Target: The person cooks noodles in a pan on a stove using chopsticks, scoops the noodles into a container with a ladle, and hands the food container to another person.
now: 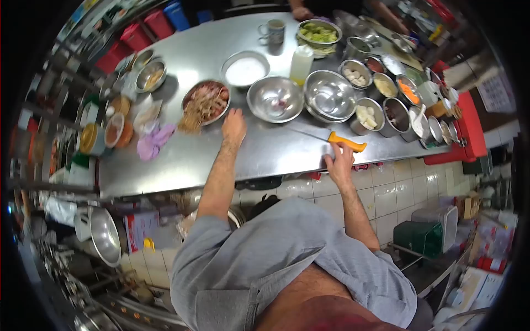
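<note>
My left hand [234, 127] rests on the steel table with its fingers loosely bent, right beside the rim of a metal bowl [212, 103] of reddish, onion-like bulbs with dry, root-like strands hanging over its edge. No object shows in that hand. Near the table's front edge, my right hand [341, 163] has its fingertips on the yellow handle of a knife [350, 143], thumb spread apart from the handle. The knife lies flat, its blade pointing left. Behind it stand a metal bowl [275, 99] with small bits at the bottom and a stack of metal bowls [329, 95].
Several metal pots with cut ingredients, including peeled white pieces [366, 117] and orange strips [409, 94], crowd the right. A bottle [301, 65], a mug [275, 32] and a bowl of white contents [245, 70] stand farther back. Purple cloth [155, 142] lies left. Another person's hand [301, 13] shows across the table.
</note>
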### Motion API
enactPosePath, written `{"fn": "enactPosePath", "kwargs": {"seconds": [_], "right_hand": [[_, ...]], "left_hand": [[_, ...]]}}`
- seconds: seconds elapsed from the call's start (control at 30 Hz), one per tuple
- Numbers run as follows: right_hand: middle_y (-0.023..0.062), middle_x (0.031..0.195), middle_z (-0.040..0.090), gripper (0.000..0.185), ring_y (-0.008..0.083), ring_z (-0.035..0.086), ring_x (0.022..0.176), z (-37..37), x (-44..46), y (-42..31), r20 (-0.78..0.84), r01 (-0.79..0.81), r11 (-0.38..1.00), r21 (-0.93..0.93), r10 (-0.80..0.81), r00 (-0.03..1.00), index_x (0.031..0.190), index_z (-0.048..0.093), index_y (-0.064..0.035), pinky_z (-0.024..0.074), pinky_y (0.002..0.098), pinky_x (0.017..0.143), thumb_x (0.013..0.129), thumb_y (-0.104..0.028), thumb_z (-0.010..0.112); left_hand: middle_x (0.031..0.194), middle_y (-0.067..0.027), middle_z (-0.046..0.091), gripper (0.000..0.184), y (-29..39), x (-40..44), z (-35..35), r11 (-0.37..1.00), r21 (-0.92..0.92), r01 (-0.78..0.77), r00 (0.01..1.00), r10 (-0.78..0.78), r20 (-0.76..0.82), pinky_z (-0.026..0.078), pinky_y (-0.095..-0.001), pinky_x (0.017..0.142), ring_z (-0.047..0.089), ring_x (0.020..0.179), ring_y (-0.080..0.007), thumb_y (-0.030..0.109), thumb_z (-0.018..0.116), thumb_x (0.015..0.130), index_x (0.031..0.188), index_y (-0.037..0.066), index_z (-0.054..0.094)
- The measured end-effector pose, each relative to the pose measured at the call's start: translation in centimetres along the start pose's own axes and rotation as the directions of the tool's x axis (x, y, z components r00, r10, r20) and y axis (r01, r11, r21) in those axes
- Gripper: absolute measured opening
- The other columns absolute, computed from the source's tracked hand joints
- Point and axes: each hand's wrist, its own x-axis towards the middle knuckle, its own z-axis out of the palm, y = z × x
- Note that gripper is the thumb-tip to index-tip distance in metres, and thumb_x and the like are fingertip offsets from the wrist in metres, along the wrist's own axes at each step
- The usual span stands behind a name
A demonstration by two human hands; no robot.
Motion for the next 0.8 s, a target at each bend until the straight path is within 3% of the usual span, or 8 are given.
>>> {"fn": "enactPosePath", "kwargs": {"seconds": [0.33,0.47,0.53,0.57,0.63,0.7,0.73,0.8], "right_hand": [[0.0131,0.106,0.052,0.033,0.0306,0.048,0.101,-2.2,-7.3,3.3,-0.115,-0.240,0.954,0.180,0.263,0.958,0.107,0.057,-0.0052,0.0375,0.0408,0.087,0.075,-0.011,0.063],[0.0121,0.098,0.056,0.030,0.0252,0.054,0.089,-4.2,-7.6,2.3,-0.106,-0.299,0.897,0.325,0.349,0.931,0.106,0.058,-0.0029,0.0438,0.0340,0.079,0.077,-0.008,0.062],[0.0094,0.099,0.058,0.030,0.0190,0.055,0.087,-3.2,-6.9,2.9,-0.125,-0.237,0.872,0.429,0.317,0.940,0.109,0.057,-0.0029,0.0444,0.0303,0.079,0.080,-0.007,0.060],[0.0090,0.098,0.057,0.030,0.0188,0.054,0.086,-3.1,-6.6,3.3,-0.122,-0.238,0.860,0.452,0.323,0.938,0.108,0.057,-0.0020,0.0440,0.0303,0.077,0.079,-0.008,0.061],[0.0085,0.098,0.056,0.030,0.0175,0.053,0.084,-4.6,-5.7,2.5,-0.112,-0.253,0.858,0.448,0.335,0.935,0.108,0.057,-0.0010,0.0438,0.0300,0.076,0.079,-0.008,0.061],[0.0084,0.098,0.056,0.030,0.0165,0.053,0.083,-5.5,-6.2,2.8,-0.090,-0.262,0.871,0.415,0.326,0.941,0.109,0.057,-0.0009,0.0439,0.0297,0.076,0.080,-0.008,0.060],[0.0083,0.099,0.056,0.030,0.0159,0.053,0.083,-5.4,-6.7,3.6,-0.094,-0.296,0.837,0.460,0.377,0.921,0.110,0.056,-0.0008,0.0441,0.0291,0.075,0.081,-0.008,0.059],[0.0082,0.099,0.056,0.030,0.0152,0.054,0.083,-4.8,-7.2,4.8,-0.081,-0.331,0.799,0.503,0.424,0.902,0.111,0.056,-0.0007,0.0444,0.0285,0.074,0.082,-0.009,0.059]], "left_hand": [[0.099,-0.0188,0.057,0.018,0.4,-3.0,-2.2,0.960,0.145,-0.238,0.926,0.179,0.332,0.050,-0.0457,0.072,0.060,0.086,-0.0374,0.008,0.050,0.079,0.095,0.000,0.053],[0.088,-0.0193,0.060,0.017,1.9,-5.4,0.3,0.965,-0.016,-0.260,0.854,0.238,0.464,0.049,-0.0455,0.072,0.060,0.084,-0.0369,0.013,0.053,0.079,0.090,-0.001,0.056],[0.089,-0.0191,0.061,0.016,7.1,-8.1,-0.2,0.870,-0.488,-0.074,0.726,0.383,0.572,0.045,-0.0446,0.073,0.057,0.083,-0.0359,0.010,0.049,0.081,0.091,0.001,0.058],[0.101,-0.0182,0.059,0.020,8.5,-9.8,1.1,0.689,-0.643,-0.333,0.650,0.662,0.374,0.045,-0.0415,0.080,0.056,0.093,-0.0330,0.003,0.052,0.077,0.096,0.001,0.057],[0.121,-0.0141,0.050,0.030,12.5,-11.4,-4.5,0.453,-0.799,-0.396,0.652,0.751,0.102,0.040,-0.0334,0.094,0.049,0.110,-0.0291,-0.005,0.053,0.074,0.103,0.001,0.054],[0.108,-0.0126,0.056,0.023,10.5,-11.0,-8.0,0.378,-0.858,-0.348,0.828,0.553,-0.092,0.041,-0.0330,0.094,0.052,0.107,-0.0256,-0.004,0.056,0.074,0.096,0.001,0.057],[0.098,-0.0109,0.060,0.019,7.9,-10.5,-9.4,0.472,-0.763,-0.442,0.885,0.370,-0.284,0.044,-0.0326,0.087,0.057,0.097,-0.0244,-0.003,0.061,0.074,0.091,0.003,0.057],[0.083,-0.0070,0.058,0.016,0.8,-7.9,-12.3,0.659,-0.587,-0.471,0.812,0.063,-0.580,0.045,-0.0286,0.070,0.054,0.073,-0.0190,-0.003,0.063,0.073,0.084,0.005,0.056]]}}
